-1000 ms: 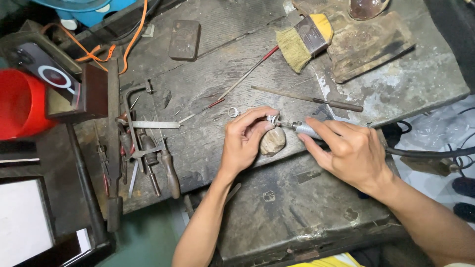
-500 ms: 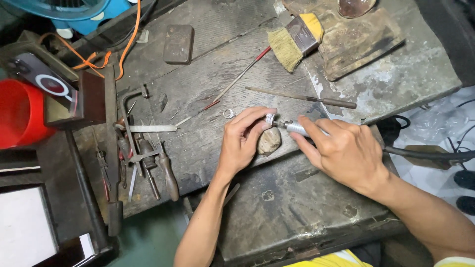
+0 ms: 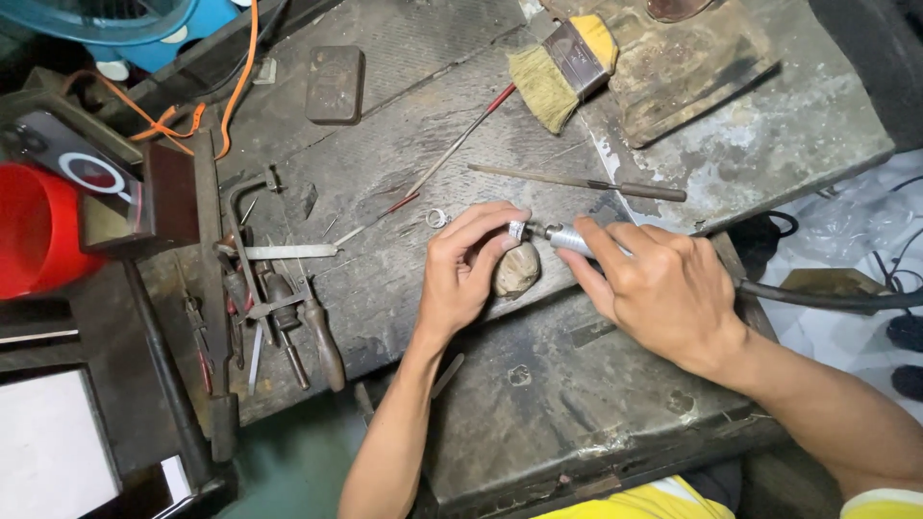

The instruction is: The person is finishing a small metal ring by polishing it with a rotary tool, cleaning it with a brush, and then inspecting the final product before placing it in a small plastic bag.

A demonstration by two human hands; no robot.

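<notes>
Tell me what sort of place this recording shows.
Likely a small jeweller's or metalworker's bench. The right hand holds a rotary handpiece to a small ring pinched by the left hand; hand tools and a brush lie on the worn workbench.

We see a yellow brush (image 3: 567, 67) on the gray counter (image 3: 404, 58). A red bucket (image 3: 34, 231) sits at the side, near an orange cord (image 3: 236, 86) and some old tools (image 3: 279, 308).

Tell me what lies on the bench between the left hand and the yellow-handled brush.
Head view: between the left hand and the brush lie a small metal ring and a thin red-tipped rod, on worn grey bench.
</notes>
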